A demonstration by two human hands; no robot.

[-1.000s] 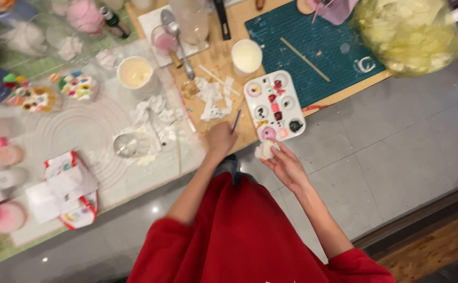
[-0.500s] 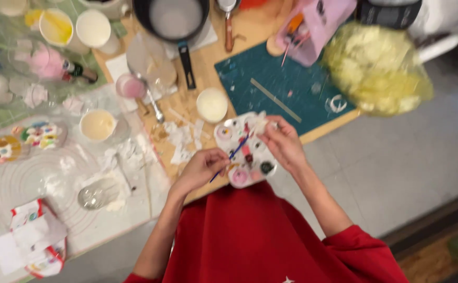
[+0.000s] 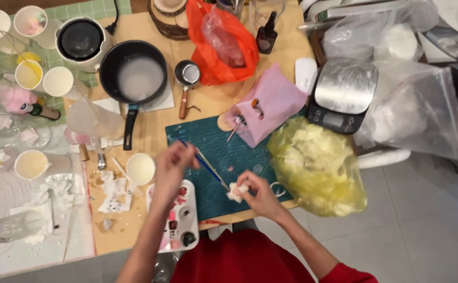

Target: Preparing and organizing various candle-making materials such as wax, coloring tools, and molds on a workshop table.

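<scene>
Two hands work over the dark green cutting mat in the single head view. The left hand is closed around a thin paintbrush, held like a pen, its tip slanting down toward the right hand. The right hand pinches a small white lump, wadded tissue or a soft piece of craft material, I cannot tell which, and the brush tip touches or nearly touches it just above the mat.

Judging progress from how things lie: the white paint palette just beside the left forearm has several wells already filled with reds, pinks and a dark colour, so mixing looks done. Crumpled, stained tissues lie on the wooden counter near a small white cup, which suggests a fair bit of brush work is behind. The lump shows little or no colour, so either painting it has barely begun or the brush is being wiped.

Farther up stand a black saucepan with a pale filling, a kitchen scale, an orange plastic bag and a bag of yellowish flakes, all untouched now.
</scene>
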